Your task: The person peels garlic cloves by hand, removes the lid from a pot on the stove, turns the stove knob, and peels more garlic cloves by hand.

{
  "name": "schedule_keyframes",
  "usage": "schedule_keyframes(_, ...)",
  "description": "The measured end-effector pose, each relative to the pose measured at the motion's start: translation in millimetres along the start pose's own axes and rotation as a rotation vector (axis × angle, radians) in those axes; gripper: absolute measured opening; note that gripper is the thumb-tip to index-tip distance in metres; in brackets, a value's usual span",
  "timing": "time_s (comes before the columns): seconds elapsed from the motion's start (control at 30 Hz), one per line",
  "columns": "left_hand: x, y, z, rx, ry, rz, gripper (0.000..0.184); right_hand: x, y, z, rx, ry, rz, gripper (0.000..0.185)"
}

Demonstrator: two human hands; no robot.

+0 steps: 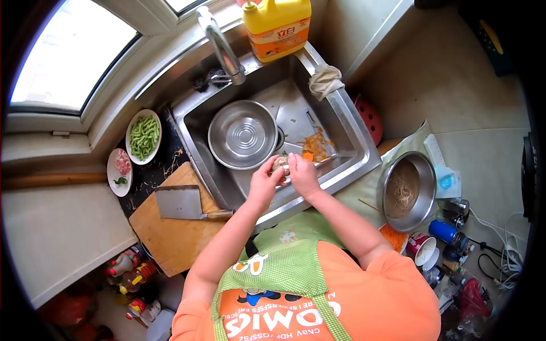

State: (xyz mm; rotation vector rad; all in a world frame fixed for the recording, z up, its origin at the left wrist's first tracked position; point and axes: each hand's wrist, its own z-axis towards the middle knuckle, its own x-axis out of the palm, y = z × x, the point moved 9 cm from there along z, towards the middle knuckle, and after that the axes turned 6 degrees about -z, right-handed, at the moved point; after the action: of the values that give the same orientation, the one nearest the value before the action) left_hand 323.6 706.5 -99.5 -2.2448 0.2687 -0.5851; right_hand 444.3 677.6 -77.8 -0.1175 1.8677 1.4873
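Green checked apron (pixel 273 270) nearest, before the sink (pixel 347 179). Over its near edge, left hand (pixel 265 183) and right hand (pixel 303 173) pinch one apparent garlic bulb (pixel 281 165), seemingly part-peeled. Left of the sink: one cleaver (pixel 180 203) on one board (pixel 170 241); right, one bowl (pixel 422 211). Inside: one basin (pixel 244 133), uncountable orange peelings (pixel 317 143). Farther left, two plates: beans (pixel 144 136) cut, meat (pixel 122 162) apparently sliced. Behind: one faucet (pixel 222 48), one jug (pixel 278 28).

Both hands, left (pixel 268 177) and right (pixel 303 170), hold small pale item (pixel 281 165) over sink (pixel 355 145), near metal bowl (pixel 245 134) and orange peels (pixel 317 145); cleaver (pixel 179 203) on cutting board (pixel 170 236).
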Motion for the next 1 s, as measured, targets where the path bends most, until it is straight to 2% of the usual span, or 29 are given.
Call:
schedule_keyframes(0.1, -8.0, 15.1, 20.2, -0.112, 0.011, -0.276, 0.042, 18.5, -34.5, 17.6, 0.05, 0.084, 0.05, 0.031)
schedule_keyframes(0.17, -8.1, 21.2, 31.4, -0.146, 0.074, -0.402, 0.041, 44.5, -65.0, 26.9, 0.24, 0.305, 0.388, 0.028)
schedule_keyframes(0.2, -6.0, 19.3, 33.3, -0.152, 0.064, -0.402, 0.041, 47.2, -71.9, 30.7, 0.295, 0.353, 0.537, 0.018)
schedule_keyframes(0.23, -1.4, 14.3, 34.5, -0.16, 0.041, -0.398, 0.041, 41.8, -71.5, 37.5, 0.299, 0.359, 0.541, 0.018)
schedule_keyframes(0.3, 1.9, 18.3, 41.8, -0.173, 0.017, -0.402, 0.041, 22.3, -74.9, 51.8, 0.213, 0.31, 0.265, 0.015)
schedule_keyframes(0.37, -2.7, 21.2, 52.6, -0.09, 0.03, -0.269, 0.041, 19.6, -83.3, 60.6, 0.185, 0.331, 0.231, 0.022)
schedule_keyframes(0.43, -5.2, 23.2, 61.9, -0.072, 0.03, -0.187, 0.041, -7.3, -58.0, 71.8, -0.117, 0.076, -0.145, 0.025)
schedule_keyframes(0.47, -4.7, 21.4, 67.3, -0.042, 0.028, -0.11, 0.041, -7.8, -60.9, 75.2, -0.096, 0.151, -0.335, 0.03)
schedule_keyframes(0.6, 8.7, 11.8, 74.4, -0.027, 0.059, 0.078, 0.041, -25.4, -31.2, 76.2, -0.188, 0.092, -0.428, 0.038)
schedule_keyframes(0.67, 12.6, 4.5, 77.2, 0.002, 0.033, 0.18, 0.043, 3.3, -46.8, 67.2, 0.042, 0.526, -0.28, 0.039)
schedule_keyframes(0.7, 12.0, 6.0, 81.2, 0.002, 0.035, 0.179, 0.043, 11.1, -54.8, 64.9, 0.043, 0.525, -0.281, 0.039)
schedule_keyframes(0.77, 11.7, 12.6, 88.8, 0.014, 0.058, 0.1, 0.045, 21.4, -65.3, 61.5, 0.019, 0.36, 0.149, 0.042)
schedule_keyframes(0.8, 14.5, 12.5, 88.4, 0.01, 0.057, 0.097, 0.045, 13.2, -57.4, 61.9, -0.015, 0.23, 0.149, 0.039)
schedule_keyframes(0.83, 17.0, 11.1, 87.5, 0.021, 0.048, 0.062, 0.045, 15.9, -53.8, 59.8, -0.011, 0.233, 0.15, 0.039)
schedule_keyframes(0.9, 21.7, 10.6, 84.1, 0.024, 0.037, 0.028, 0.044, 4.6, -56.4, 56.3, 0.069, 0.059, -0.062, 0.033)
schedule_keyframes(1.0, 24.6, 8.6, 82.3, 0.019, 0.019, -0.003, 0.045, 2.0, -52.8, 51.8, 0.068, 0.001, -0.073, 0.03)
